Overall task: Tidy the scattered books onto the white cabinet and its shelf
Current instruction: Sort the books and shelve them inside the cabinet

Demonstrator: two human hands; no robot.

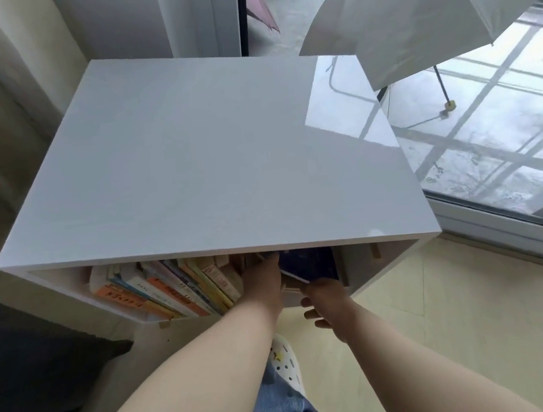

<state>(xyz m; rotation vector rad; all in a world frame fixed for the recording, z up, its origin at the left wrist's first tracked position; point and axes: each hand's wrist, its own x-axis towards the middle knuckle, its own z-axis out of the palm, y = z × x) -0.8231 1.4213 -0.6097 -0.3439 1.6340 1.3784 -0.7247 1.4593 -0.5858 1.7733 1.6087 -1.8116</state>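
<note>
A dark book (pixel 309 265) tilts at lower centre inside the shelf (pixel 67 288); right hand (pixel 327 302) fingers clamp it, left hand (pixel 263 283) fingers hidden, state unclear.

We see a glossy, smooth white cabinet (pixel 187 154) top that mirrors the window. The books (pixel 170 288) have matt paper covers. The umbrella (pixel 426 2) is pale cloth.

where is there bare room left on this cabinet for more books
The whole cabinet top is bare. The shelf is crowded: leaning books fill its left, both hands work a dark book mid-shelf. Only the right end looks open.
</note>
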